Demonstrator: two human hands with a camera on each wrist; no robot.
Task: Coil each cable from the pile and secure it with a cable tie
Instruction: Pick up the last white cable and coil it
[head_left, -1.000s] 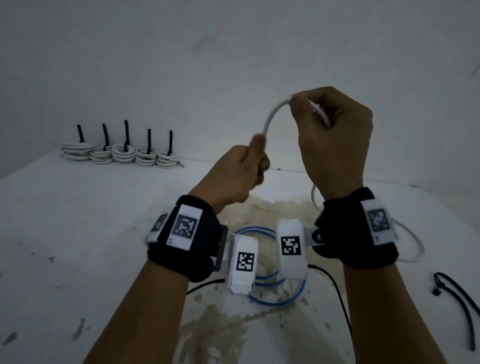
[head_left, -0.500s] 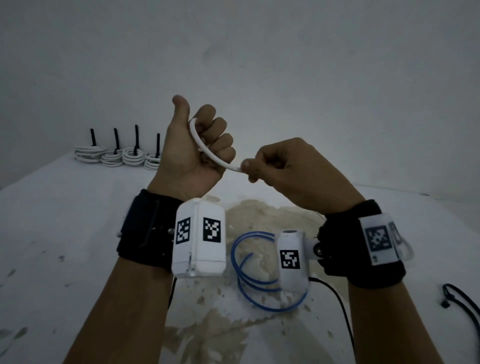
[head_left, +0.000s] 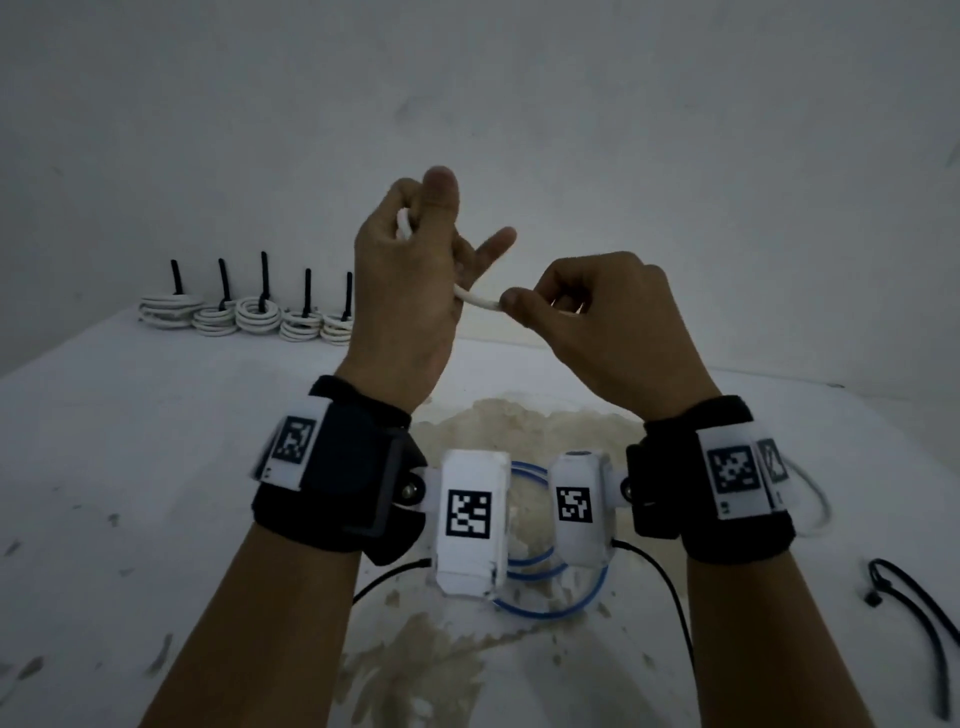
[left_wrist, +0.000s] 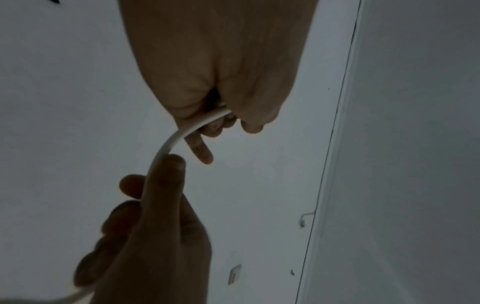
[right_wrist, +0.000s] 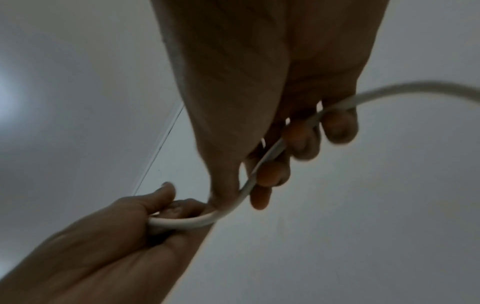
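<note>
Both hands are raised above the table with a white cable between them. My left hand grips it, the thumb up, one finger sticking out to the right and a bit of cable showing at the top of the fist. My right hand pinches the cable just right of the left hand. In the left wrist view the cable curves from the left fist down to the right hand's fingers. In the right wrist view it runs across the curled fingers and off to the right.
Several tied white coils with upright black ties stand at the table's back left. A loose blue cable lies under my wrists on a stained patch. Black cable ties lie at the right edge. White cable slack trails behind the right wrist.
My left hand has turned and shifted right, so its back now faces me, and one finger has straightened. My right hand dropped from above the left and now pinches close beside it.
</note>
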